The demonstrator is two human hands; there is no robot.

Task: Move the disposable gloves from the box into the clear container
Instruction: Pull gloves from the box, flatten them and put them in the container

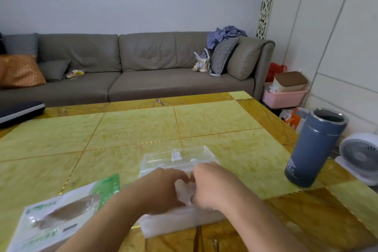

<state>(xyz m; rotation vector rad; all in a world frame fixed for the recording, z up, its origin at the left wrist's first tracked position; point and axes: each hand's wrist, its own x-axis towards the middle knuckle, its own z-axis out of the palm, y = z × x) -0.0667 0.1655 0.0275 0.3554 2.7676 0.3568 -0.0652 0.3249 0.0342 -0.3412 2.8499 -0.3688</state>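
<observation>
A stack of translucent disposable gloves (pixel 180 222) lies on the table's near edge. Both my hands sit on top of it, side by side. My left hand (pixel 161 188) and my right hand (pixel 212 184) have curled fingers that pinch a bunched part of the gloves between them. Just beyond my hands stands the clear container (pixel 178 158), its lid raised at the back. The white and green glove box (pixel 61 213) lies flat at the near left, apart from both hands.
A blue-grey flask (pixel 313 147) without a lid stands at the table's right edge. A dark flat case (pixel 20 110) rests at the far left. A grey sofa (pixel 143 67) runs behind the table. A small white fan (pixel 360 155) sits on the floor to the right.
</observation>
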